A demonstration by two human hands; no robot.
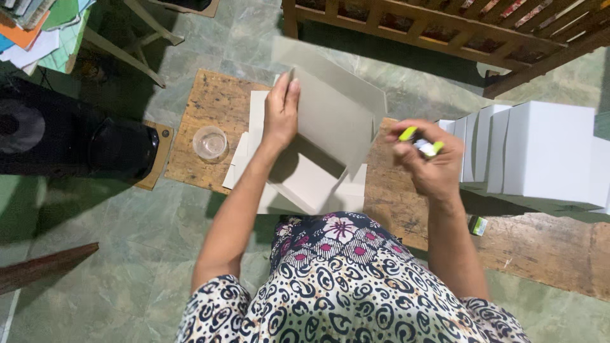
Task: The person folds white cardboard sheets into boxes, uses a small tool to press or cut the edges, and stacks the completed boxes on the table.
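Patterned dress (343,286) hiding cardboard sheet's (330,121) edge

From my remote seat, a grey cardboard box blank (330,121) lay half-folded on the wooden board, one flap raised upright, its white panels spread flat beneath. A yellow-green capped glue stick (422,143) stayed tilted just right of it.

Dim indoor light, soft shadows

The right hand (427,166) blurs; white boxes (540,149) glare brightly, the left side sinks dark, and edges bow with wide-lens distortion.
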